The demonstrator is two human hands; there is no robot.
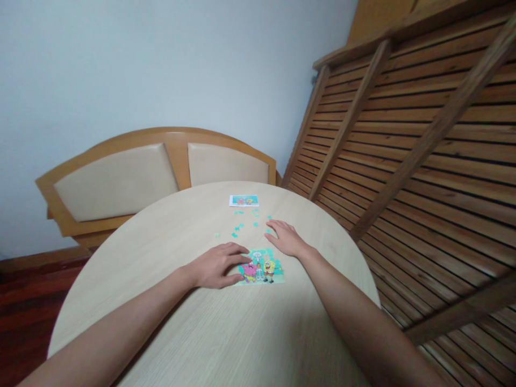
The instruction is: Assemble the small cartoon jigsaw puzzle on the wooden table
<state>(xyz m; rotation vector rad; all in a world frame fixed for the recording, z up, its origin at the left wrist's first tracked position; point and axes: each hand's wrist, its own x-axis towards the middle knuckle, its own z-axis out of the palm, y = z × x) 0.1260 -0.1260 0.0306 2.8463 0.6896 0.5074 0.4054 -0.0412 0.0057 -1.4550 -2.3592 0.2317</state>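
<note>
A partly joined jigsaw puzzle (259, 272) with cartoon figures lies flat on the table in front of me. My left hand (221, 264) rests at its left side with fingers apart, the fingertips over the puzzle's left edge. Beyond the puzzle's upper right, my right hand (283, 237) is low over the table, thumb and fingers spread around a small teal puzzle piece (268, 231). Whether its fingertips touch that piece, I cannot tell. Several loose teal pieces (235, 235) are scattered between the puzzle and a small reference picture (244, 201) farther back.
The round pale wooden table (181, 333) fills the lower view. Behind it stands a wooden headboard (173, 156) with cream padded panels, against a white wall (161, 64). A slatted wooden panel (403, 161) leans along the right side. Dark red flooring (28, 306) shows at lower left.
</note>
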